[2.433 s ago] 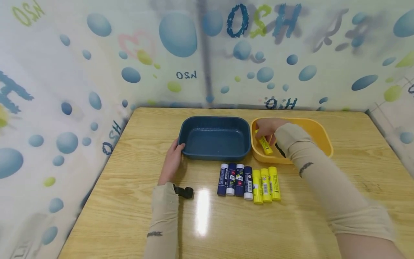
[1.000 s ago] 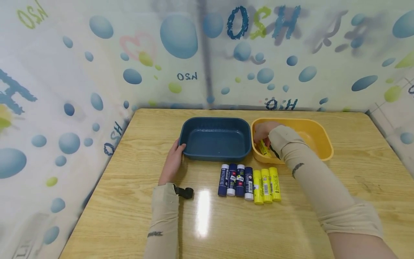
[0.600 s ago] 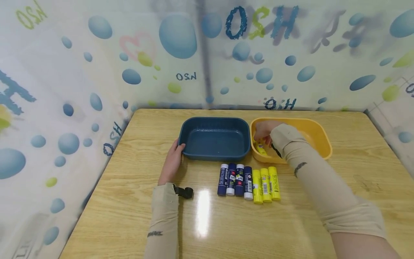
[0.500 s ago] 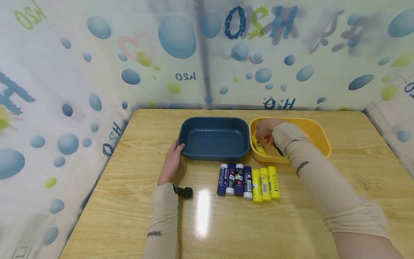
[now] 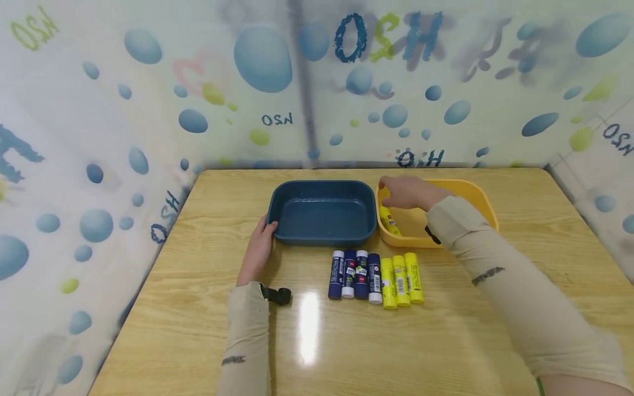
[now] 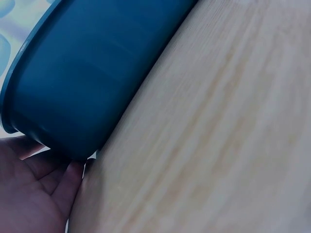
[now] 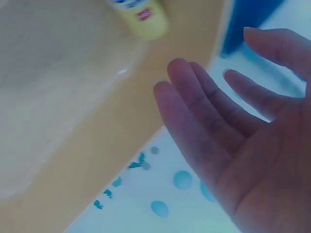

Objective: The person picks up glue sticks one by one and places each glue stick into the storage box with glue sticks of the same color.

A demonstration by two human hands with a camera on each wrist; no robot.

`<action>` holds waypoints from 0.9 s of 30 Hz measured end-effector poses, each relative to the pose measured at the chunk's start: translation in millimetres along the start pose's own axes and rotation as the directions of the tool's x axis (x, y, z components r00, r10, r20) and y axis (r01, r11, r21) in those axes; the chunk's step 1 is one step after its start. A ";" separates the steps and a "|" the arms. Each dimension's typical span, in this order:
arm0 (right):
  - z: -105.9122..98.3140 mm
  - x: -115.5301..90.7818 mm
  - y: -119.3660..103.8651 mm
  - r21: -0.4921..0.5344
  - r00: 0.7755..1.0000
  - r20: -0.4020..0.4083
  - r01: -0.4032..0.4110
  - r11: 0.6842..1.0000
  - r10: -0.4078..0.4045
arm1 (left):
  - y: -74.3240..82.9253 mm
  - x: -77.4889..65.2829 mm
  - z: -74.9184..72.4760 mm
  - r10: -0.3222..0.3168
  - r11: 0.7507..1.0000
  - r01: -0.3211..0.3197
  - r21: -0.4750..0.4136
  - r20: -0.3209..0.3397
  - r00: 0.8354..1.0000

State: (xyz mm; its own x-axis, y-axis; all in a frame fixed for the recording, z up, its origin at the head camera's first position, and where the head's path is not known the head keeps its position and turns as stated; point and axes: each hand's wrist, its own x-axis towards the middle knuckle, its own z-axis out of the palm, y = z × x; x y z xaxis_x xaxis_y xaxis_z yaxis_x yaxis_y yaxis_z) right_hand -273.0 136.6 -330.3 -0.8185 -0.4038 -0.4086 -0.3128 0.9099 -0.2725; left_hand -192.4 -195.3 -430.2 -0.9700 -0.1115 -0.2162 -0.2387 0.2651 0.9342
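Note:
My left hand [image 5: 257, 247] grips the left end of a dark blue tray [image 5: 324, 241], thumb over the rim; in the left wrist view its fingers meet the outer wall of the blue tray [image 6: 73, 87] near the base. Over the left part of a yellow tray [image 5: 475, 192] is my right hand [image 5: 408, 192], its fingers extended and holding nothing, as the right wrist view shows. Below it, a yellow glue stick [image 5: 389, 221] lies against the left wall inside the yellow tray, its far end covered by the hand.
In front of the trays, several navy-and-white glue sticks [image 5: 361, 275] lie side by side, and three yellow glue sticks [image 5: 400, 280] continue the row to the right. A patterned wall covering [image 5: 264, 58] rises behind the wooden table [image 5: 208, 308].
My right hand has lowered the yellow glue stick into the yellow tray, let it go and lifted away with straighter fingers. The left hand keeps its hold on the blue tray.

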 end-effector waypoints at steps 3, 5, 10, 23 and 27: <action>-2.5 -9.0 -2.6 -0.011 0.996 -0.083 0.036 0.999 -0.036 | 0.0 -0.4 -0.5 0.003 1.000 -0.003 -0.001 -0.017 1.000; -3.7 -15.5 -3.8 -0.003 0.992 -0.115 0.052 0.999 -0.052 | 0.0 -0.4 -0.7 0.003 1.000 -0.003 0.002 -0.022 1.000; -2.1 -31.0 -4.3 0.042 0.988 -0.144 0.060 0.997 -0.054 | -0.8 -0.7 -0.8 0.007 1.000 -0.007 -0.003 -0.021 1.000; 27.3 -72.1 2.7 0.260 0.955 -0.295 0.121 0.958 -0.040 | -3.2 1.6 -0.3 0.013 1.000 -0.014 -0.016 -0.017 1.000; 41.1 -85.1 5.2 0.342 0.942 -0.333 0.156 0.927 -0.036 | -3.4 2.5 1.1 0.013 1.000 -0.013 -0.006 -0.011 1.000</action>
State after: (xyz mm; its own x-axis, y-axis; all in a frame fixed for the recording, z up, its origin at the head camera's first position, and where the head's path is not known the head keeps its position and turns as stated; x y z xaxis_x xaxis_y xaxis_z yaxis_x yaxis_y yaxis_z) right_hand -185.2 171.8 -332.7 -0.9205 -0.3813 -0.0857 -0.2525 0.7477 -0.6142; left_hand -194.1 -195.5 -434.2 -0.9724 -0.1188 -0.2006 -0.2255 0.2609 0.9387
